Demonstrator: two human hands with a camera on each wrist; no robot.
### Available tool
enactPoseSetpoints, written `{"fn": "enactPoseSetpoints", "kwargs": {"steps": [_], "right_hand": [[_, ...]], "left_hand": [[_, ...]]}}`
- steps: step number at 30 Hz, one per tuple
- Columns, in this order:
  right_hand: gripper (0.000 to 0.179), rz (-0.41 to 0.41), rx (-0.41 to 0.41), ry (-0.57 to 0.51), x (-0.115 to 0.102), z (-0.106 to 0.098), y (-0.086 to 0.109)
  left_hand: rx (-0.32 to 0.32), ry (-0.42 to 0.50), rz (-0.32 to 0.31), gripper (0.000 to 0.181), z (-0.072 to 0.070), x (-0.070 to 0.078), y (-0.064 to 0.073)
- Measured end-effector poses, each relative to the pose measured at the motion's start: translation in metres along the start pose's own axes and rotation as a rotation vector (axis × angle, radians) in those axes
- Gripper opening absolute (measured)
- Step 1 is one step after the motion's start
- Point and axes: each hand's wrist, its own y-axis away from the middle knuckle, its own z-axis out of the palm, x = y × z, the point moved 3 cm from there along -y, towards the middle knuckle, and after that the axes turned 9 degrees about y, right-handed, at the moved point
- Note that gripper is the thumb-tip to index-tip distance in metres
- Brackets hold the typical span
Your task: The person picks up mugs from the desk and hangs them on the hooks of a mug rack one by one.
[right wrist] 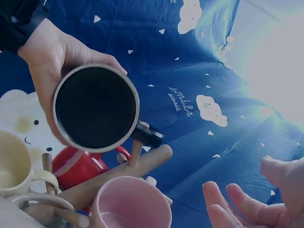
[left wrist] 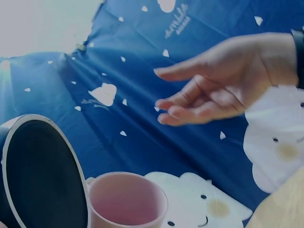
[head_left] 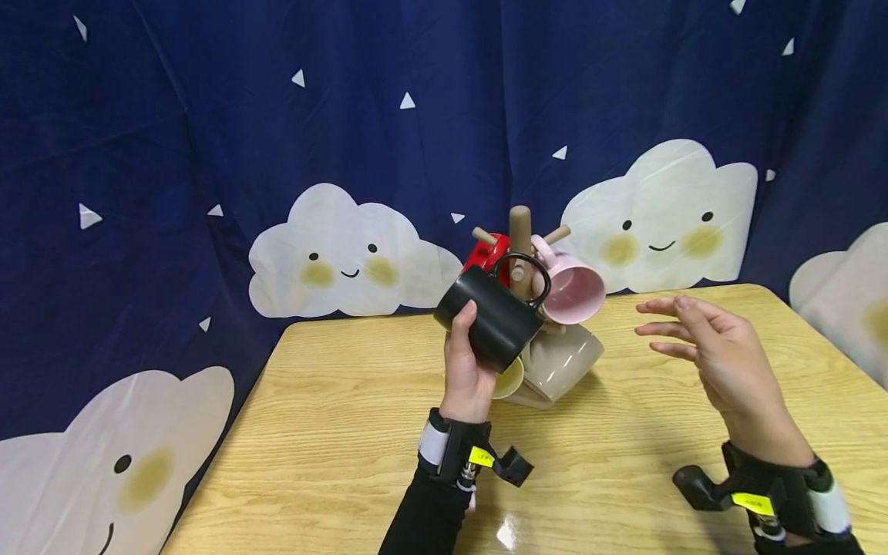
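My left hand [head_left: 468, 381] grips a matte black mug [head_left: 496, 320] around its body, thumb lying along the side. The mug is tilted in front of a wooden mug tree [head_left: 520, 223], its handle [head_left: 545, 271] upper right. In the head view a peg end shows through the handle loop; in the right wrist view the handle is right at a peg [right wrist: 136, 153]. My right hand [head_left: 724, 354] is held in the air to the right of the tree, fingers extended, holding nothing. A pink mug [head_left: 572, 289] hangs on the tree's right side, between the hands.
Behind the black mug a red mug [head_left: 475, 258] hangs on the tree. Lower down are a grey-beige mug [head_left: 565, 362] and a pale yellow mug [head_left: 511, 379], partly hidden. The tree stands on a light wooden table [head_left: 347, 416], with a dark blue cloud-print curtain [head_left: 430, 46] behind.
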Motion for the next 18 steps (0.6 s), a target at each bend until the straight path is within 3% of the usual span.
{"fn": "enactPoseSetpoints", "kwargs": {"steps": [8,18], "right_hand": [[0.025,0.001,-0.019,-0.021,0.001,-0.004,0.000],[0.027,-0.031,-0.027,-0.087,0.001,-0.011,-0.002]], "left_hand": [[0.056,-0.062,0.064,0.054,-0.005,-0.013,-0.006],[0.115,-0.075,0.099,0.052,-0.004,-0.025,-0.009]]}}
